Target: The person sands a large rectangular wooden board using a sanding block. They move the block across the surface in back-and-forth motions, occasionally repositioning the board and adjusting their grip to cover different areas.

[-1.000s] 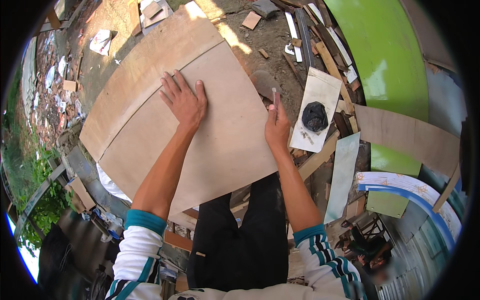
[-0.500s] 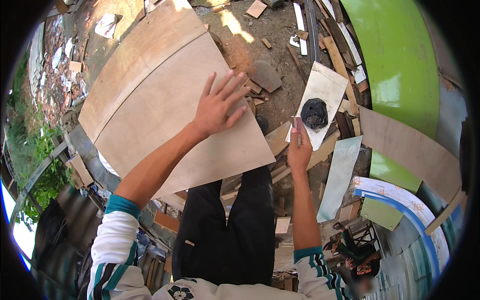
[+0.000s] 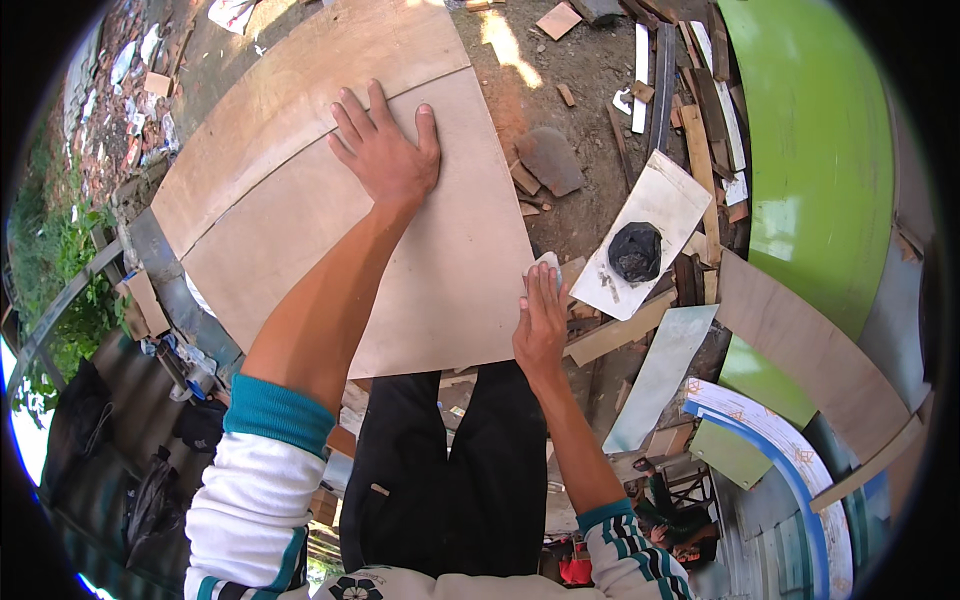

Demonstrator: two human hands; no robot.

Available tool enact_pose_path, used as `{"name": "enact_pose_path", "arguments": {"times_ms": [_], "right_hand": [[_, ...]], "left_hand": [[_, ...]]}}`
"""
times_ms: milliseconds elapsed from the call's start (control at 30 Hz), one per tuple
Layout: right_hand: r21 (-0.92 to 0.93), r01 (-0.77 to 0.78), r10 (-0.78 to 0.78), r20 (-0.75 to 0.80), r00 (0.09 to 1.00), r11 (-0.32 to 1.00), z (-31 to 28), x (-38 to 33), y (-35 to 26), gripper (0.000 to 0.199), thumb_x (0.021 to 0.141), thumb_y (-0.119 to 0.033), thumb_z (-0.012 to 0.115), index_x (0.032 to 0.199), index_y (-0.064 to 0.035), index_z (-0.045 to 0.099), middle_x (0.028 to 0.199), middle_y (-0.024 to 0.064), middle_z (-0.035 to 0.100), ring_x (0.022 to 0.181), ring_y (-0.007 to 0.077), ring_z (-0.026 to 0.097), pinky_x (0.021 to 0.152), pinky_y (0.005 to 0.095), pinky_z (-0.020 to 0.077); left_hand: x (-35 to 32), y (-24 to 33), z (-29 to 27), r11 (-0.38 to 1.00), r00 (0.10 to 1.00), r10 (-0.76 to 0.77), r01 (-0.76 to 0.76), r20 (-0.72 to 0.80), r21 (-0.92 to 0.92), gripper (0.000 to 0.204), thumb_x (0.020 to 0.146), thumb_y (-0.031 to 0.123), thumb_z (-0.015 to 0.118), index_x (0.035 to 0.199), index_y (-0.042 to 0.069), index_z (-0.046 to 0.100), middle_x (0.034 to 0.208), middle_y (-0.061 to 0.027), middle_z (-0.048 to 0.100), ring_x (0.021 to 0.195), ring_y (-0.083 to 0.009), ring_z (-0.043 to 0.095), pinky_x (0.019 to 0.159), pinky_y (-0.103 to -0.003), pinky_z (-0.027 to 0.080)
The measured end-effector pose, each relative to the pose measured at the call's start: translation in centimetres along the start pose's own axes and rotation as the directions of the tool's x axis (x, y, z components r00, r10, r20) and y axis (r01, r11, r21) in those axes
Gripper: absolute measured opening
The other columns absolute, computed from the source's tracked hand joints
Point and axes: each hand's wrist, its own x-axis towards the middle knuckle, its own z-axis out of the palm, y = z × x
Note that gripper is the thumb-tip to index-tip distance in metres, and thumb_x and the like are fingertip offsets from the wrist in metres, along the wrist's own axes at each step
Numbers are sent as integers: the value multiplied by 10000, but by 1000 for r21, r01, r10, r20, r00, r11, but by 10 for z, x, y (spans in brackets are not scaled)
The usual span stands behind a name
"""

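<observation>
A large plywood sheet (image 3: pixel 440 290) with a seam across its upper part lies in front of me above my thighs. My left hand (image 3: pixel 385 160) rests flat on it near the seam, fingers spread. By the sheet's right edge, my right hand (image 3: pixel 540 325) holds a small pale flat piece (image 3: pixel 546 260) under its fingertips; the fingers hide most of it, so its kind is unclear. To the right of that hand lies a white board (image 3: pixel 665 195), carrying a black plastic-wrapped lump (image 3: pixel 635 252) with dark smears beside it.
Wood scraps (image 3: pixel 695 150) and offcuts litter the dirt ground on the right. A bright green panel (image 3: pixel 815 180) stands beyond them. A curved plywood strip (image 3: pixel 820 330) and a pale sheet (image 3: pixel 660 375) lie nearer. Another person (image 3: pixel 680 520) sits at the lower right.
My left hand has moved up and left on the plywood. My right hand has left the white board and come left to the plywood's right edge, still gripping a small flat piece.
</observation>
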Motion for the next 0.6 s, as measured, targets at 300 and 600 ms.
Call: {"name": "enact_pose_path", "arguments": {"times_ms": [300,600], "right_hand": [[194,177,-177,-16,984,965,15,195,-63,507,1028,-90,514,1503,52,409,1540,259,436,1441,429,398,1203,502,325],[134,202,-192,-85,978,970,19,223,-72,509,1025,-102,510,1492,72,406,1512,303,444,1436,435,403,1198,507,331]], "left_hand": [[3,6,-4,1000,1000,1,-1,16,-24,793,986,537,488,1590,68,279,1670,-244,150,1559,-413,64,1221,-601,20],[8,9,1,999,1000,24,-25,-17,-35,788,984,527,492,1589,67,282,1661,-255,170,1553,-427,82,1217,-609,28]]}}
